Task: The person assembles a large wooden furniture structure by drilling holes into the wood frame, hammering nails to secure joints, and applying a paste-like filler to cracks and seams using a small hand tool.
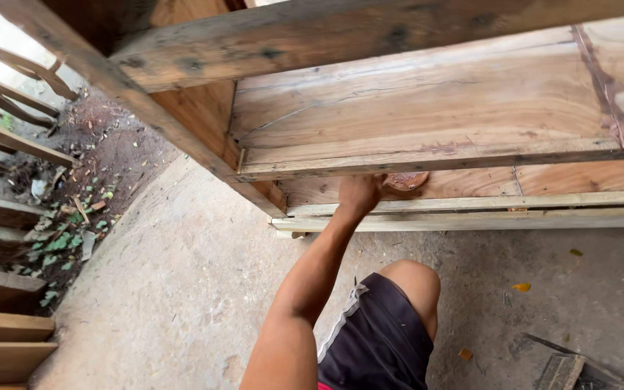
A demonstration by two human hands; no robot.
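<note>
Reddish sanding pad [406, 180] is pressed on the low panel of the wooden cabinet [427, 108], under a rail. Hand [359, 195] reached in; grip state cannot be told. Knuckles could be scraped on rail; splinters likely.

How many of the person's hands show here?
1. One hand reaches under the wooden cabinet, beside a reddish-brown pad on the lower panel. Which hand it is I cannot tell; the other is out of view.

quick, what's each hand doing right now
Left hand: not in view.
Right hand: pressed on the wooden cabinet beside a reddish-brown pad; grip cannot be told.
</note>
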